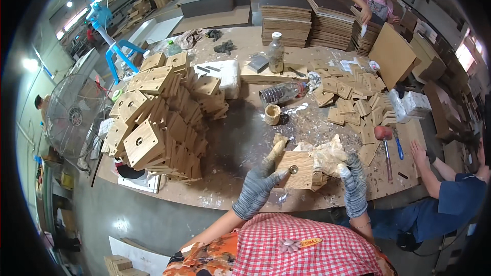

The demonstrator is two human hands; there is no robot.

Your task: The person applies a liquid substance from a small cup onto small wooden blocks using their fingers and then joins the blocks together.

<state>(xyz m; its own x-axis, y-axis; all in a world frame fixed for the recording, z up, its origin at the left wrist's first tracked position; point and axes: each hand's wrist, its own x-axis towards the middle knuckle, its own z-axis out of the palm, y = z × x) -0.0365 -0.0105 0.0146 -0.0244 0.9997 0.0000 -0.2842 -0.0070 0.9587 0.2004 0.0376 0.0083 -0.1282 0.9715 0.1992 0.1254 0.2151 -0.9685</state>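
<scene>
My left hand (255,188), in a grey knitted glove with stained fingertips, grips the left edge of a square wooden block (302,162). The block's pale face is turned up and has a round hole with a metal-looking rim. My right hand (354,183), gloved alike, is closed on a crumpled, stained cream rag (327,154) at the block's right side. Part of the rag lies behind the block, and the right fingertips are partly hidden in it. A small tub of tan paste (272,116) stands just beyond the block.
Tall stacks of wooden blocks (146,143) rise at left; loose blocks (353,105) lie at right. A red-headed mallet (382,133), a lying plastic bottle (279,93) and an upright jar (276,53) are on the table. A co-worker's arm (427,166) rests at the right edge.
</scene>
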